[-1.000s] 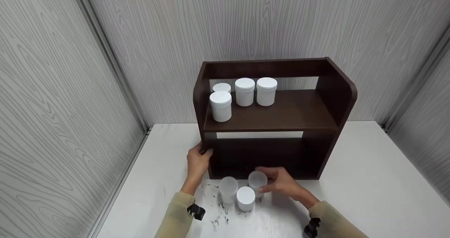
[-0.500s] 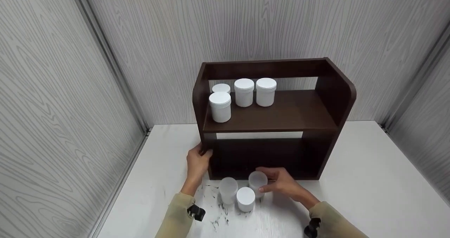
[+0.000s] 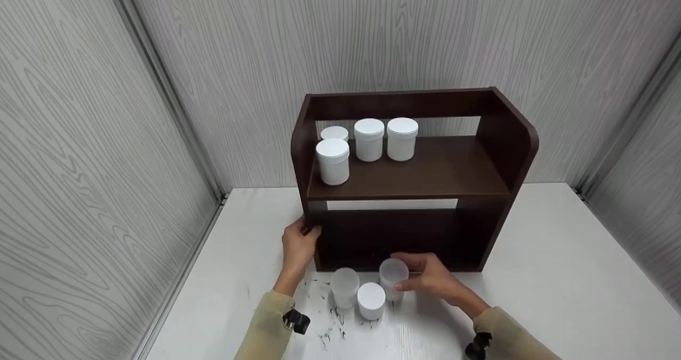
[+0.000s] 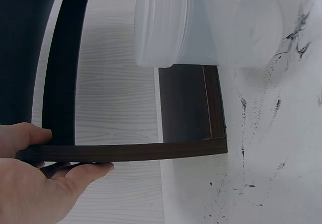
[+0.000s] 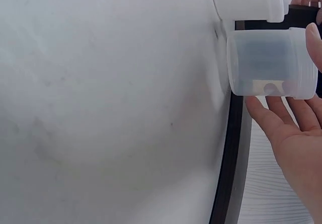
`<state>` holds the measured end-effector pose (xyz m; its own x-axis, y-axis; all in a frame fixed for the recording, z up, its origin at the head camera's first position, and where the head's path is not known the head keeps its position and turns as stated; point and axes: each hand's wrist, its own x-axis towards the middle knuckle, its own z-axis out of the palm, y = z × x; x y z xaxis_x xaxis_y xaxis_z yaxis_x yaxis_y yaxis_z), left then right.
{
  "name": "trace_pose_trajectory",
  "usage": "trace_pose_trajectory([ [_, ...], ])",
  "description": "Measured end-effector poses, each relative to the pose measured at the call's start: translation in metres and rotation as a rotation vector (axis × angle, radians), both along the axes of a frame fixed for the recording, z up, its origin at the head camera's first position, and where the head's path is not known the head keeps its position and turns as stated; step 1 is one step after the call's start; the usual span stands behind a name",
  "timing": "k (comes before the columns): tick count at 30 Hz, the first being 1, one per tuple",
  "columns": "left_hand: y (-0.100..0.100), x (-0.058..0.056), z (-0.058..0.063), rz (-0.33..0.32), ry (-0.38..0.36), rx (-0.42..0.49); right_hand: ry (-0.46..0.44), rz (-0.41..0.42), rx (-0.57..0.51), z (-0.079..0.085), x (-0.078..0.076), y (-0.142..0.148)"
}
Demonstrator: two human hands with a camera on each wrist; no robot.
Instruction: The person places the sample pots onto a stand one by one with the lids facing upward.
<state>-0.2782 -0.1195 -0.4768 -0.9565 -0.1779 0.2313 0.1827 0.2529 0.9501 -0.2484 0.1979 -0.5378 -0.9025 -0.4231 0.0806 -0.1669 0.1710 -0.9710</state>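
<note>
My left hand (image 3: 298,245) grips the left side panel of a dark brown two-tier shelf (image 3: 452,168). In the left wrist view the thumb lies on one face of the panel (image 4: 136,152) and the fingers on the other. My right hand (image 3: 433,281) holds a translucent lidded jar (image 3: 393,275) at the shelf's front edge, thumb in front and fingers behind. The right wrist view shows this clear jar (image 5: 266,63) upright on the table. To its left stands a second translucent jar (image 3: 345,288), with a white jar (image 3: 371,300) just in front of the two.
Several white lidded jars (image 3: 401,139) stand on the upper tier, towards its left. Black scuff marks (image 3: 332,317) streak the white table (image 3: 548,275) in front. Grey wood-grain walls (image 3: 223,83) enclose the back and sides.
The right hand and its translucent jar have shifted slightly to the right, away from the white jar. My left hand keeps its hold on the shelf panel.
</note>
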Motion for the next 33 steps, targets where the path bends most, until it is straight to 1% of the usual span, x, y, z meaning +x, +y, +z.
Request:
trace_pose_trajectory([
  [6,-0.001,0.000,0.001,-0.009,-0.002,0.005,-0.004,0.001,-0.004,0.005,0.003,0.003],
  [15,-0.001,-0.002,-0.001,-0.004,0.009,-0.001,0.017,-0.001,0.034,0.017,0.011,0.009],
  [22,-0.001,-0.002,-0.002,-0.005,0.020,0.002,-0.003,0.001,0.016,0.023,0.019,0.015],
  [25,-0.001,-0.001,-0.001,0.001,0.009,-0.002,-0.004,-0.004,0.010,0.027,0.022,0.017],
  [30,-0.002,0.001,0.000,-0.024,0.001,0.009,-0.031,0.001,-0.021,0.036,0.026,0.021],
  [33,-0.002,0.002,0.000,-0.034,0.003,0.012,-0.029,0.003,-0.026,0.040,0.029,0.023],
])
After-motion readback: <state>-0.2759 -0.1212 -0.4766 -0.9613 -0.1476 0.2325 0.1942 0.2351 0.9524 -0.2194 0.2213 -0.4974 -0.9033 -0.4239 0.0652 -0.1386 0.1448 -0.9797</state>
